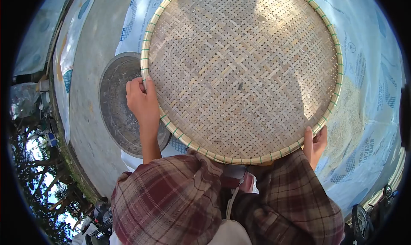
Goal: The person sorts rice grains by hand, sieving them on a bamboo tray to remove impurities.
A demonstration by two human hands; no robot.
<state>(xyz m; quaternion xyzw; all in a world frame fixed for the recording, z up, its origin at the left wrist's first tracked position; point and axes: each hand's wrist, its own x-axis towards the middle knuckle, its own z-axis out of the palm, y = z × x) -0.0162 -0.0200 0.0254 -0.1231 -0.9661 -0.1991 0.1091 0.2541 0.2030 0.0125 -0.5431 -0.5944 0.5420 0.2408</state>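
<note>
Outdoors, above pale-blue printed plastic sheeting [379,99] and bare grey ground [92,116]. Holding one wide, round, woven bamboo tray [244,82] forward of and between two grips, left grip [142,100] and right grip [315,145], both curled around its green-bound rim. Below, seeing one round dark-grey basin [116,101] at left, one patch of pale, grain-like material [346,116] at right.

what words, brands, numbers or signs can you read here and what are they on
"VIETNAM": on the sheet, at right, turned on its side.
The line beside it and the sheet's other small print: too small or blurred to read surely.
No text shows on the tray or the basin.
</note>
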